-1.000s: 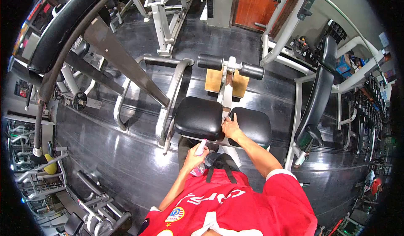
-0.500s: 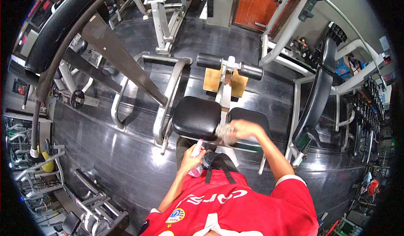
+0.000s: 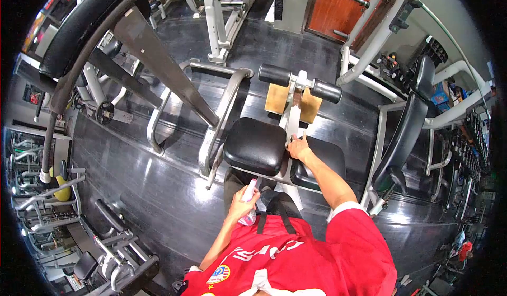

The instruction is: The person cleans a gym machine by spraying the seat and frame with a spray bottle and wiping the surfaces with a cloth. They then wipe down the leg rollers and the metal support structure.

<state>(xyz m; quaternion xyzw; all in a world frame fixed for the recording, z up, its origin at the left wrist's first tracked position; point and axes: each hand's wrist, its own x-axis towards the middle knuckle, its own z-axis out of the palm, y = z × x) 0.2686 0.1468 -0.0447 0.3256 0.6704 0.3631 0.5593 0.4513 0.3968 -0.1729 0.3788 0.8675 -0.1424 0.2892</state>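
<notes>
My left hand is wrapped round a spray bottle with a pink-and-white top and a clear body, held low by my lap. My right hand reaches down between two black padded seats, the left pad and the right pad. Its fingers are at the pale metal beam of the machine. The greyish cloth seen in this hand a moment earlier is now hidden beneath the fingers. Beyond the hand are two black foam rollers, the left roller and the right roller.
A tan footplate lies under the rollers. On the left stands a curved metal frame with a large padded arm. A black backrest bench is at right. Dark, shiny floor runs between the machines.
My right hand has moved forward from the pads' near edge to the beam between them, and the cloth has gone out of sight. My left hand still holds the bottle; the view has shifted slightly.
</notes>
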